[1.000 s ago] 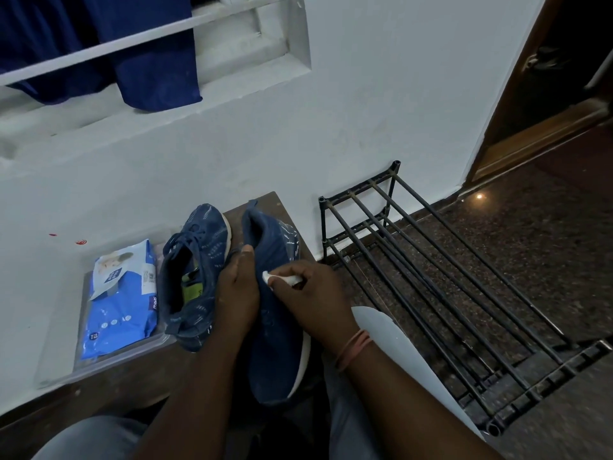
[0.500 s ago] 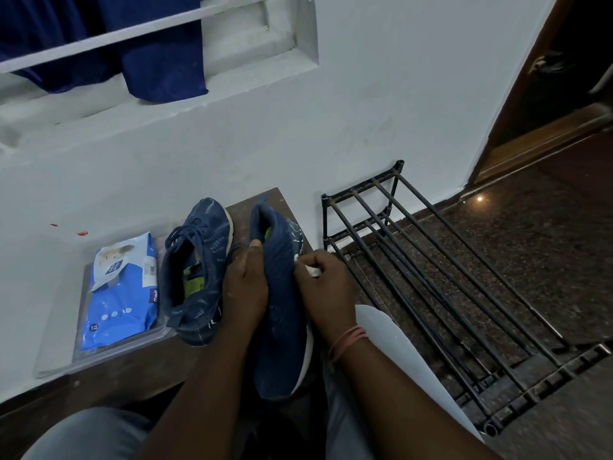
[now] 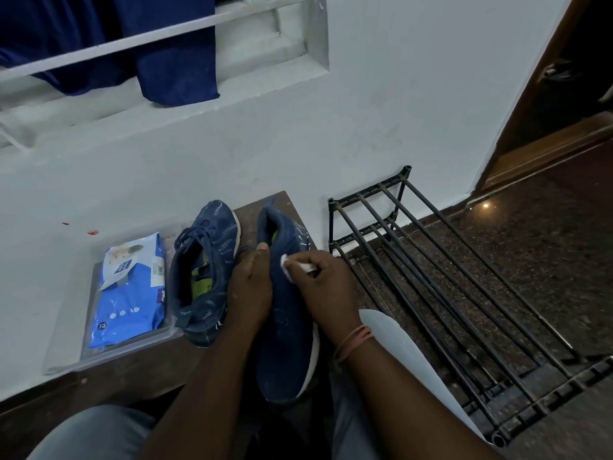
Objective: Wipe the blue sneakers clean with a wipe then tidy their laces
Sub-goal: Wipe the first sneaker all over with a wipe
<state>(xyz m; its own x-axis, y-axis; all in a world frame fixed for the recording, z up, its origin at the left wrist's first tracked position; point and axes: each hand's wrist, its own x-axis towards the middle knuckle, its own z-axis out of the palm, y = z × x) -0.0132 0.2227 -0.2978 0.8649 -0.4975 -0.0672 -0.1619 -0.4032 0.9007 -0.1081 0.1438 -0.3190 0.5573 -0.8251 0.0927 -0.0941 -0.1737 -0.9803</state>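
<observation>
A clear tray (image 3: 132,348) on the surface (image 3: 139,376) holds a blue pack of wipes (image 3: 131,293). Beside it lies one sneaker (image 3: 205,273). The left hand (image 3: 250,290) grips the second sneaker (image 3: 288,343) near its opening. The right hand (image 3: 326,287) pinches a white wipe (image 3: 287,265) against this sneaker.

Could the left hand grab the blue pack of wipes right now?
Probably not right away. The left hand is gripping the blue sneaker being wiped, and the other blue lace-up sneaker stands between it and the blue plastic pack of wipes. It would have to let go first.
</observation>
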